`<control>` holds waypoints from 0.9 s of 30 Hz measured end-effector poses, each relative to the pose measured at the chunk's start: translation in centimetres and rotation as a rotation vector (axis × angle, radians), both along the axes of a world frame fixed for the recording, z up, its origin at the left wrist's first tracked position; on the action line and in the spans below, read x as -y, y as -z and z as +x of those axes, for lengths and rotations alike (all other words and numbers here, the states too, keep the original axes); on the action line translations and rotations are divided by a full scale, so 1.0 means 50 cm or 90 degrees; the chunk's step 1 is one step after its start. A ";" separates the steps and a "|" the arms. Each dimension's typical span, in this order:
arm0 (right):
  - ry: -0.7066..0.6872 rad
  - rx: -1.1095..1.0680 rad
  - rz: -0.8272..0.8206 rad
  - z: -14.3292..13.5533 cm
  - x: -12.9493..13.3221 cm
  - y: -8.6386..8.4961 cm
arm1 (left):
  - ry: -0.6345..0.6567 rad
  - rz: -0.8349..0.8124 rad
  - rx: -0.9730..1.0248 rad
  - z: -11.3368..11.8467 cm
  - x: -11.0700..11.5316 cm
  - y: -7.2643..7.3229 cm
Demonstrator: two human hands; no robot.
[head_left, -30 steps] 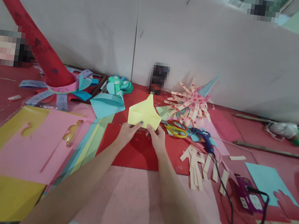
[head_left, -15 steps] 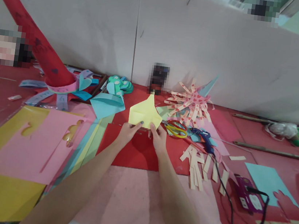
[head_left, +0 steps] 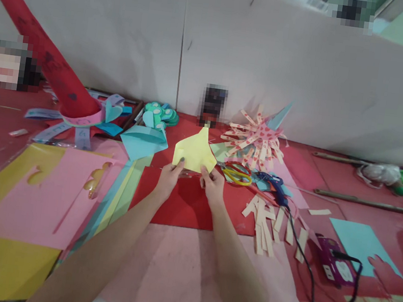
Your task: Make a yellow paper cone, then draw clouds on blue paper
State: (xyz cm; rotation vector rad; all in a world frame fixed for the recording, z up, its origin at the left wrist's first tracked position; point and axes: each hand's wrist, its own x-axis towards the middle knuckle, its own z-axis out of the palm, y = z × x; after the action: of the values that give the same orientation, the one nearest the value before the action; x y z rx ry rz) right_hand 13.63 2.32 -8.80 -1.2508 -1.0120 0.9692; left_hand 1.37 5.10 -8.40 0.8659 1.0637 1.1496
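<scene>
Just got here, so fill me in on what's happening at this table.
A person's left hand and right hand hold a yellow paper piece by its lower edge, its narrow tip pointing away from them. It is held over a red sheet. To the right lie scissors, a blue glue gun and loose pale strips. To the left are a folded blue paper and a large red cone with a pink band round its base.
</scene>
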 end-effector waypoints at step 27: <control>-0.011 -0.035 0.025 0.009 0.000 0.002 | 0.015 -0.013 0.067 -0.005 0.000 -0.010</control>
State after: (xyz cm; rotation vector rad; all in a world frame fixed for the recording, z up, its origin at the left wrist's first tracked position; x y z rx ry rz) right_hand 14.10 2.31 -8.88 -1.1781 -0.9960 0.9877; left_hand 1.12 5.11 -7.89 0.7915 0.9749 1.1507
